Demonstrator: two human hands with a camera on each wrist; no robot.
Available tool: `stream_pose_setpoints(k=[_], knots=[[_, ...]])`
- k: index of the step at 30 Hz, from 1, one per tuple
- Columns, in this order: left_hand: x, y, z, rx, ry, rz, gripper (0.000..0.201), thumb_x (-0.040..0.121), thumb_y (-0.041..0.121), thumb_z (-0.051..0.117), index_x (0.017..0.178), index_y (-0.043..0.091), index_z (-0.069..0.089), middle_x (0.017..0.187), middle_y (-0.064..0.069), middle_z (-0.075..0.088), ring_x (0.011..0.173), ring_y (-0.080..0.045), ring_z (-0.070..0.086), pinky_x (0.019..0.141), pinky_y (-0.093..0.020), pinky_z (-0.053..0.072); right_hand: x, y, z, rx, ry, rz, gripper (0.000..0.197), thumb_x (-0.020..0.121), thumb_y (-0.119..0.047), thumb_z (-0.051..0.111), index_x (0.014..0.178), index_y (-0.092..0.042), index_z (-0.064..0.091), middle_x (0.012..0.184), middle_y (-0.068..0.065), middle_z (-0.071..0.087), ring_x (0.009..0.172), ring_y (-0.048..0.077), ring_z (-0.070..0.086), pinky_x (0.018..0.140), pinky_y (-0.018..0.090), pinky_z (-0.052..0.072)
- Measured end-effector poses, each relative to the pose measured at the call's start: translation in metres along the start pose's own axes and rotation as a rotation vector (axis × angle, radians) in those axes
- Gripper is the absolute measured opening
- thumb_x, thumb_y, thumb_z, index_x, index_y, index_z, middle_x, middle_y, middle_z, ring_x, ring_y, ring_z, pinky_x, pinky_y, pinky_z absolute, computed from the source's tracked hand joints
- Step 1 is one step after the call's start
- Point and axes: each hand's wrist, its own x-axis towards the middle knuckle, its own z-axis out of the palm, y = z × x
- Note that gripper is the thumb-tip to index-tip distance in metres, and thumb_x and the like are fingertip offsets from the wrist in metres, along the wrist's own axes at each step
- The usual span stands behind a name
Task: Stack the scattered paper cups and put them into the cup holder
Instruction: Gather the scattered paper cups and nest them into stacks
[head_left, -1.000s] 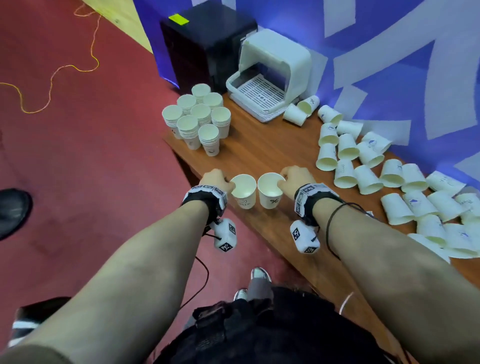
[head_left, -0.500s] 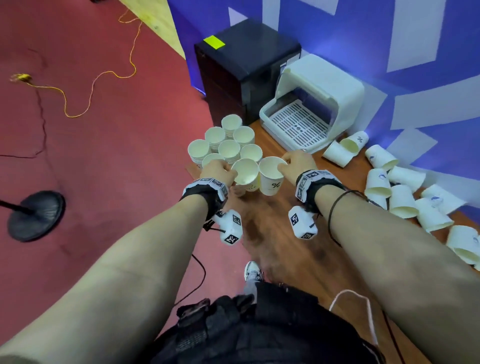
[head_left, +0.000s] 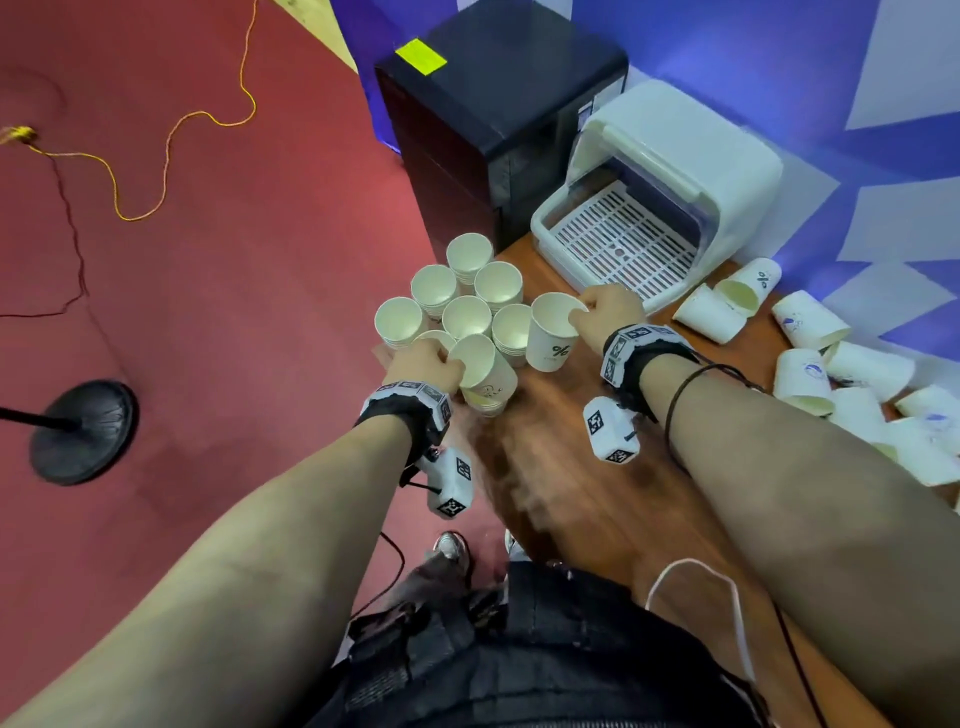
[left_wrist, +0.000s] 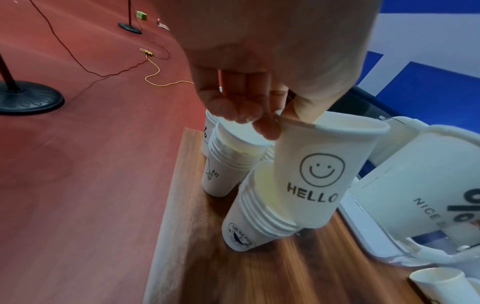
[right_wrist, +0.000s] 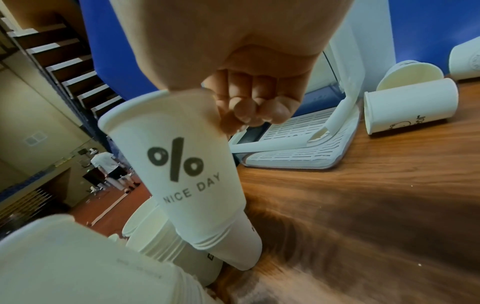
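My left hand (head_left: 426, 364) pinches the rim of a white "HELLO" smiley cup (left_wrist: 319, 174). The cup is tilted, its base at the mouth of a cup stack (left_wrist: 259, 216) by the table's left edge. My right hand (head_left: 608, 317) pinches the rim of a "% NICE DAY" cup (right_wrist: 176, 168), whose base sits in the top of another stack (right_wrist: 233, 253). Several upright stacks (head_left: 467, 317) cluster at the table's left end. The white cup holder (head_left: 675, 171), with its slotted tray, stands behind my right hand. Loose cups (head_left: 810, 369) lie on their sides to the right.
A black box-shaped appliance (head_left: 493, 104) stands behind the stacks, against the blue wall. The wooden table (head_left: 597, 509) ends just left of the stacks, above red floor. On that floor are a black stand base (head_left: 83, 431) and a yellow cable (head_left: 171, 145). A person (right_wrist: 106, 164) stands far off.
Both hands carried their cups from the table's near edge to the cluster of stacks at the left end. The cups now meet the tops of two stacks.
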Motion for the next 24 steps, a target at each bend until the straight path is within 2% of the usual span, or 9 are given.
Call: stream_pose_setpoints(k=[4, 6, 10, 13, 16, 19, 21, 24], knots=[[0.013, -0.004, -0.003, 0.006, -0.005, 0.023, 0.015, 0.08, 0.02, 0.056, 0.085, 0.007, 0.064, 0.065, -0.001, 0.055, 0.064, -0.024, 0.052, 0.052, -0.024, 0.037, 0.005, -0.004, 0.001, 0.035, 0.069, 0.044, 0.018, 0.076, -0.017, 0.059, 0.06, -0.015, 0.051, 0.06, 0.006, 0.042, 0.061, 0.024, 0.039, 0.049, 0.026, 0.027], [0.017, -0.006, -0.004, -0.005, -0.007, 0.039, 0.015, 0.08, 0.021, 0.056, 0.084, 0.009, 0.064, 0.066, -0.001, 0.058, 0.062, -0.022, 0.053, 0.052, -0.023, 0.037, 0.007, -0.008, 0.003, 0.04, 0.084, 0.052, 0.022, 0.077, -0.017, 0.06, 0.058, -0.015, 0.048, 0.056, 0.004, 0.038, 0.06, 0.023, 0.037, 0.048, 0.026, 0.026], [0.021, -0.009, -0.004, -0.017, -0.06, 0.061, 0.014, 0.08, 0.025, 0.058, 0.082, 0.012, 0.063, 0.068, -0.002, 0.063, 0.064, -0.023, 0.058, 0.054, -0.024, 0.041, 0.009, -0.015, 0.011, 0.068, 0.088, 0.045, 0.02, 0.079, -0.018, 0.062, 0.061, -0.021, 0.053, 0.057, -0.004, 0.046, 0.064, 0.021, 0.046, 0.049, 0.025, 0.028], [0.024, -0.012, -0.002, -0.018, -0.084, 0.057, 0.017, 0.08, 0.029, 0.06, 0.08, 0.012, 0.063, 0.072, -0.005, 0.067, 0.07, -0.025, 0.063, 0.056, -0.025, 0.042, 0.012, -0.022, 0.019, 0.075, 0.088, 0.044, 0.005, 0.078, -0.021, 0.063, 0.074, -0.023, 0.061, 0.069, 0.0, 0.056, 0.07, 0.022, 0.053, 0.059, 0.026, 0.037], [0.024, -0.012, 0.0, -0.006, -0.097, 0.051, 0.019, 0.081, 0.032, 0.06, 0.082, 0.013, 0.064, 0.071, -0.002, 0.064, 0.07, -0.024, 0.06, 0.055, -0.025, 0.038, 0.014, -0.026, 0.022, 0.082, 0.076, 0.042, 0.002, 0.08, -0.022, 0.062, 0.079, -0.023, 0.063, 0.077, 0.0, 0.06, 0.073, 0.022, 0.056, 0.064, 0.027, 0.041], [0.026, -0.011, 0.0, -0.028, -0.102, 0.045, 0.015, 0.079, 0.03, 0.06, 0.08, 0.015, 0.064, 0.072, -0.002, 0.066, 0.071, -0.024, 0.061, 0.057, -0.025, 0.04, 0.016, -0.029, 0.022, 0.093, 0.07, 0.053, 0.006, 0.08, -0.022, 0.061, 0.083, -0.024, 0.065, 0.081, 0.0, 0.063, 0.076, 0.022, 0.058, 0.067, 0.028, 0.044], [0.027, -0.01, 0.0, -0.038, -0.094, 0.049, 0.014, 0.077, 0.028, 0.059, 0.077, 0.016, 0.065, 0.072, -0.003, 0.067, 0.069, -0.024, 0.062, 0.056, -0.024, 0.042, 0.017, -0.031, 0.023, 0.101, 0.041, 0.059, 0.011, 0.081, -0.021, 0.06, 0.087, -0.02, 0.069, 0.082, 0.001, 0.065, 0.077, 0.023, 0.059, 0.068, 0.029, 0.046], [0.03, -0.008, 0.003, -0.035, -0.09, 0.047, 0.016, 0.075, 0.029, 0.057, 0.075, 0.014, 0.065, 0.072, -0.006, 0.069, 0.068, -0.024, 0.063, 0.059, -0.028, 0.049, 0.017, -0.032, 0.026, 0.152, -0.073, 0.09, 0.021, 0.083, -0.019, 0.057, 0.089, -0.006, 0.072, 0.08, 0.014, 0.072, 0.072, 0.032, 0.068, 0.07, 0.037, 0.058]])
